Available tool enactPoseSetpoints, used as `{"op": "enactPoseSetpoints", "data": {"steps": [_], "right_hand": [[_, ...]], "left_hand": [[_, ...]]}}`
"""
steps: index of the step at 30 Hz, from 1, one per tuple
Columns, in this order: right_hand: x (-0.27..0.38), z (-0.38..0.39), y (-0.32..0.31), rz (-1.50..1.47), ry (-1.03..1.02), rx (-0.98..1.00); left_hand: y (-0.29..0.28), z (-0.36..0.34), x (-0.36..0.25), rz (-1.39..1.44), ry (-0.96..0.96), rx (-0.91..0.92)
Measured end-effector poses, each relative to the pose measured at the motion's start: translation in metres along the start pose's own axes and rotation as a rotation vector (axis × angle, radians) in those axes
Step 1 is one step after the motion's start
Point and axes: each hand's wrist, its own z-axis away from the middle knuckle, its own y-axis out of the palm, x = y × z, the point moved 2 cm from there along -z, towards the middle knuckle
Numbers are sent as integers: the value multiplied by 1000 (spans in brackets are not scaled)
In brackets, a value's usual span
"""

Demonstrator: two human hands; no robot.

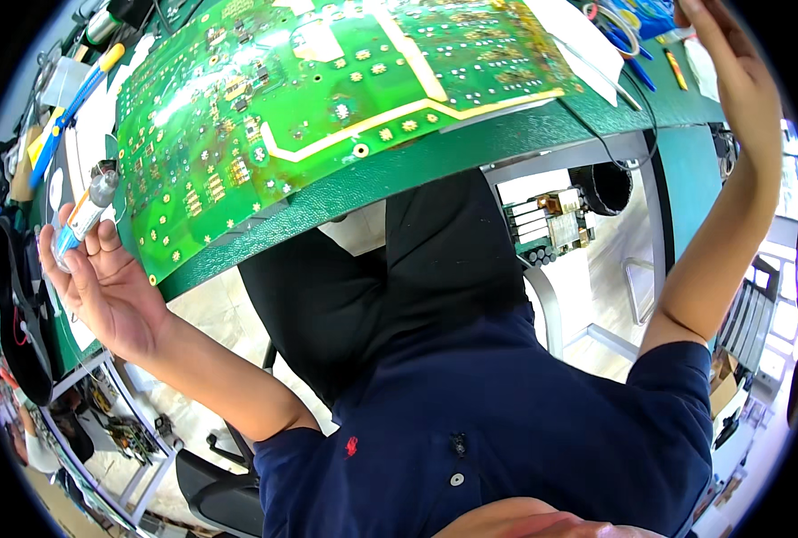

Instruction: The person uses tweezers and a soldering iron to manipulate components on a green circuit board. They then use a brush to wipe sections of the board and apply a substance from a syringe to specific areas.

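My left hand [116, 300] is at the left of the bench, closed with its fingertips around a small clear plastic tube [83, 218]. The tube has an orange, white and blue label and is tilted upward, its greyish top near the board's left edge. A large green circuit board [313, 117] lies flat beside it, with gold pads, small components and a broad yellowish trace. My right hand [747, 85] is raised at the upper right, away from the board. Its fingers run into the picture's dark rim, so their tips and anything in them are hidden.
Blue-and-yellow handled tool [78, 112] lies left of the board. At the right are cables [619, 27], a yellow pen-like stick [675, 69] and white sheets [587, 45]. The green bench edge [327, 199] runs above my lap. Another board [556, 224] sits below the bench, beside a black cylinder [607, 188].
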Motion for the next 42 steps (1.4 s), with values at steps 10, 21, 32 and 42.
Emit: {"op": "enactPoseSetpoints", "data": {"steps": [10, 21, 32, 42], "right_hand": [[-9, 112, 38, -167, 401, 239], [-16, 119, 30, -124, 404, 192], [-19, 122, 26, -104, 434, 209], [-10, 113, 30, -309, 397, 20]], "left_hand": [[10, 0, 5, -32, 4, -20], [10, 0, 4, -64, -13, -26], [8, -2, 5, -79, -17, -28], [5, 0, 6, -74, 3, -21]]}}
